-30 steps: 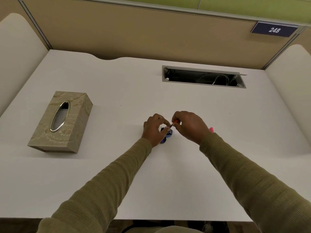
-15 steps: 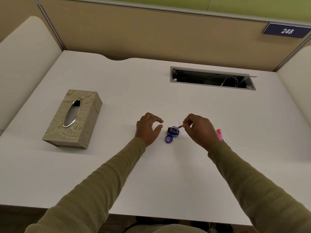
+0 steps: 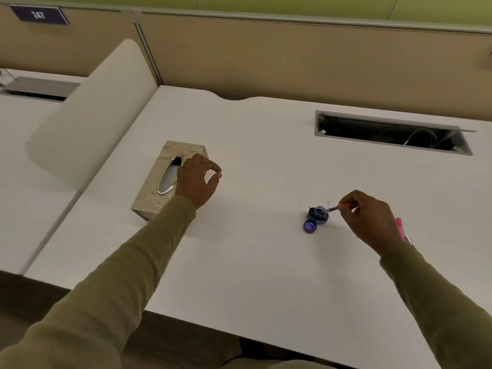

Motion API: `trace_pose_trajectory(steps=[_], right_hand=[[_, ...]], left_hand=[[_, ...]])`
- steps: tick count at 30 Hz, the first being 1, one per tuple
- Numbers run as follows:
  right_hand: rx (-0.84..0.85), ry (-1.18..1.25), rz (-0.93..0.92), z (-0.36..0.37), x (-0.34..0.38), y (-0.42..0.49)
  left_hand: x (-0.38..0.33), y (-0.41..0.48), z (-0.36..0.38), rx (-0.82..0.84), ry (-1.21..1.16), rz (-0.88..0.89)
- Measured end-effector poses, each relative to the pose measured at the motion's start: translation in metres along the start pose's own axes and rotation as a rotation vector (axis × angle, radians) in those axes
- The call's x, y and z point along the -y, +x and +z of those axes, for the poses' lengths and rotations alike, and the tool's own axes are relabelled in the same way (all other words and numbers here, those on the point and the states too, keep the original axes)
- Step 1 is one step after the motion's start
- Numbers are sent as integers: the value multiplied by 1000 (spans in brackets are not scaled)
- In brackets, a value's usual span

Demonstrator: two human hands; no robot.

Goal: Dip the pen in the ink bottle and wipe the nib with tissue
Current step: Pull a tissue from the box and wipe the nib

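Note:
A small blue ink bottle (image 3: 317, 216) stands uncapped on the white desk (image 3: 266, 262), its round cap (image 3: 309, 226) lying just in front of it. My right hand (image 3: 370, 217) pinches a thin pen (image 3: 336, 208) whose nib hovers at the bottle's mouth. A beige tissue box (image 3: 165, 179) with an oval metal slot lies at the left. My left hand (image 3: 197, 179) hovers over the box's right side beside the slot, fingers curled apart, holding nothing.
A pink pen cap (image 3: 400, 227) lies behind my right wrist. An open cable slot (image 3: 394, 134) is cut into the desk at the back right. Beige partition walls close the back, and a rounded white divider (image 3: 87, 123) stands at the left.
My left hand has left the ink bottle and moved left to the tissue box. My head turned left. The right hand stays at the bottle with the pen.

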State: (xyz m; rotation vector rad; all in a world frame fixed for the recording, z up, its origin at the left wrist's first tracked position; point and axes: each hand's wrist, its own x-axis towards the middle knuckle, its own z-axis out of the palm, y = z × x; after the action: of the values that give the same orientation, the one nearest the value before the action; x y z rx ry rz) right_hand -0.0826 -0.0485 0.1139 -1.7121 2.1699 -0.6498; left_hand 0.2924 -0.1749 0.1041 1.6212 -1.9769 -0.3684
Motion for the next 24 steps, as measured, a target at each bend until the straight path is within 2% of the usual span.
trace_pose_trajectory(steps=[5, 9, 17, 24], right_hand=[[3, -12, 15, -1, 5, -5], [2, -12, 36, -3, 11, -8], [3, -27, 56, -6, 17, -10], [-8, -32, 49, -4, 17, -9]], left_hand=[[55, 17, -40, -21, 281, -112], [86, 27, -52, 49, 493, -135], [104, 46, -47, 322, 665, -30], [108, 55, -38, 427, 752, -15]])
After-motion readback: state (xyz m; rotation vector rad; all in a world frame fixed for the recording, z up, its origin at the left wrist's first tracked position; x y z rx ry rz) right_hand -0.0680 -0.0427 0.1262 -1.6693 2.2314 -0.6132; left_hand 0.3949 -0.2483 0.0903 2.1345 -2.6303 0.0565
